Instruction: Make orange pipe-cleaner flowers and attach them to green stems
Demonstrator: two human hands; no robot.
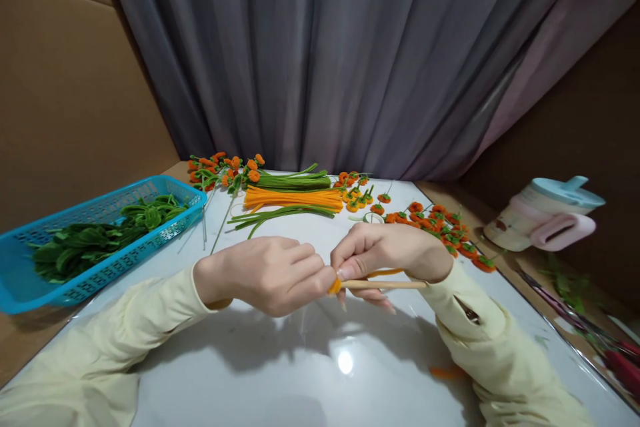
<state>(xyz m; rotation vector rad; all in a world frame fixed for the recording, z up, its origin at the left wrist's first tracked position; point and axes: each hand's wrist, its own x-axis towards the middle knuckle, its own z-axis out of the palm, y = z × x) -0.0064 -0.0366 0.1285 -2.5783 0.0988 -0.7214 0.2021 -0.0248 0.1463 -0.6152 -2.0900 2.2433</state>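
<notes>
In front of me a thin wooden stick (pixel 387 285) lies level, its left end hidden in the closed fingers of my left hand (pixel 277 275). An orange pipe cleaner (pixel 335 287) is wound around the stick just beside those fingers. My right hand (pixel 383 253) pinches the pipe cleaner at the coil with thumb and forefinger, and a loose orange tail runs right above the stick. Behind my hands lie a bundle of orange pipe cleaners (pixel 293 199) and green pipe cleaners (pixel 295 180).
A blue basket (pixel 193 203) with green fuzzy leaves (pixel 80 250) stands left. Orange fuzzy flowers (pixel 440 220) lie at back right, more flowers (pixel 220 167) at back left. A lidded cup (pixel 530 213) and scissors (pixel 555 303) are on the right, a grey curtain (pixel 310 60) behind.
</notes>
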